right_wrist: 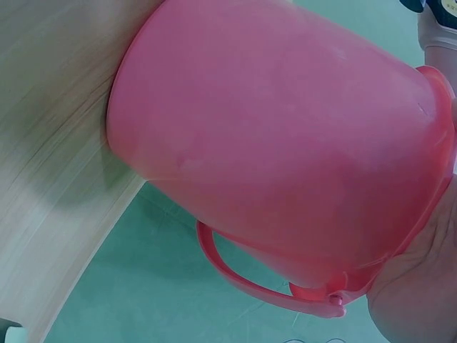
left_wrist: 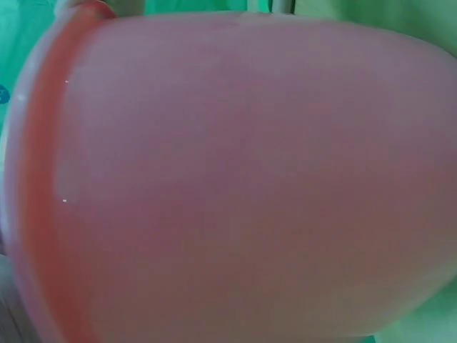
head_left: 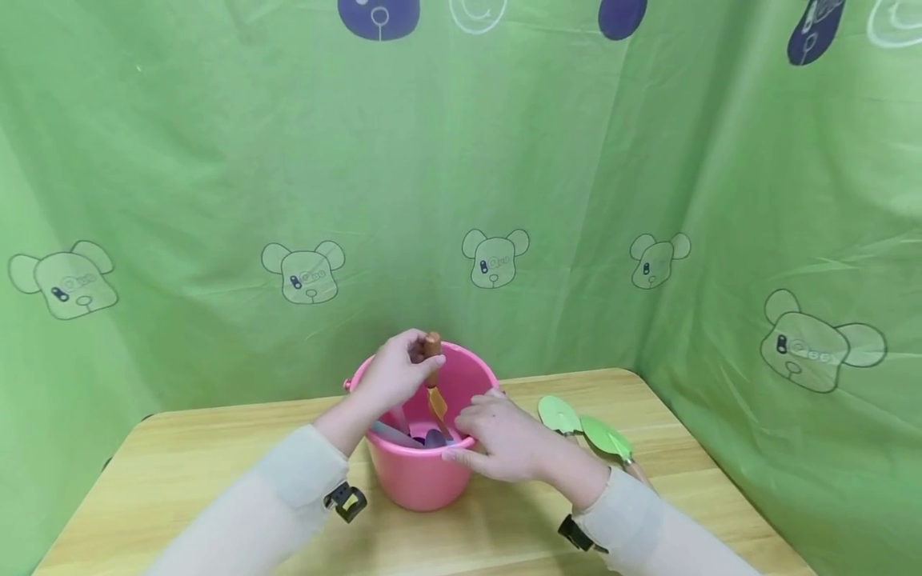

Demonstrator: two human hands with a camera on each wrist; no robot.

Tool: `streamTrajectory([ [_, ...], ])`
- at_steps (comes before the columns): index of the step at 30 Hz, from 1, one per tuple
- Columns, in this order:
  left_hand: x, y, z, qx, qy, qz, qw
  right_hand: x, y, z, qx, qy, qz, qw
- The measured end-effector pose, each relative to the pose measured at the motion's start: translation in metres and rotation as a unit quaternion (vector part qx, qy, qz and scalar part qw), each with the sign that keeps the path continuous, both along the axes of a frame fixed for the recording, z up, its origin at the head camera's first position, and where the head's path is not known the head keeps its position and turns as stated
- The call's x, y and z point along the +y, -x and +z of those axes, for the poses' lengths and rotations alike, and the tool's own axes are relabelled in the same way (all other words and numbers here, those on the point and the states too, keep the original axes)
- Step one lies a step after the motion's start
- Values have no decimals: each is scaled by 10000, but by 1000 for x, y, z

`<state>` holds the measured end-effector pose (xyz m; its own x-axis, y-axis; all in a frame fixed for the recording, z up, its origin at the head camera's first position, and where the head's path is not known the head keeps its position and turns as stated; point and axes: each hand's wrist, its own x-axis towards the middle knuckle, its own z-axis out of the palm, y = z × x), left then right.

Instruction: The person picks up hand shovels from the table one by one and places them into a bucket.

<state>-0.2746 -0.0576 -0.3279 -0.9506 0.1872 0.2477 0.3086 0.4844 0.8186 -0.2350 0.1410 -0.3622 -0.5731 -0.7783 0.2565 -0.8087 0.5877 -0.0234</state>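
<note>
A pink bucket (head_left: 421,480) stands upright on the table. My left hand (head_left: 398,373) is over its mouth and pinches the brown handle of a small garden tool (head_left: 436,402). This tool has a yellow neck, and its lower end reaches down inside the bucket. My right hand (head_left: 507,436) grips the near right rim, thumb outside. In the bucket lie a pale blue piece (head_left: 394,434) and a dark purple rounded piece (head_left: 435,438), partly hidden by the wall. The left wrist view is filled by the bucket's blurred side (left_wrist: 235,171).
Right of the bucket, two light-green tools lie on the wooden table (head_left: 238,472): a round-headed one (head_left: 559,414) and a leaf-shaped one (head_left: 607,436) with a brown handle. The bucket's handle (right_wrist: 250,286) hangs at its side. Green curtains (head_left: 403,160) border the table.
</note>
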Motion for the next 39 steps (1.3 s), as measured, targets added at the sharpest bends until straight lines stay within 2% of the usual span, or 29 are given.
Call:
streamTrajectory([
  [8, 4, 8, -13, -154, 230, -196, 9994, 1, -1, -1, -80, 14, -72, 9999],
  [21, 11, 5, -26, -153, 634, -258, 9975, -1, -5, -4, -149, 76, -17, 9999],
  [32, 11, 4, -29, -88, 1076, -474, 9930, 0, -2, -3, 4, 51, 43, 10000],
  [39, 11, 5, -30, -172, 1392, -322, 9896, 1, -1, -2, 17, 22, 10, 10000],
])
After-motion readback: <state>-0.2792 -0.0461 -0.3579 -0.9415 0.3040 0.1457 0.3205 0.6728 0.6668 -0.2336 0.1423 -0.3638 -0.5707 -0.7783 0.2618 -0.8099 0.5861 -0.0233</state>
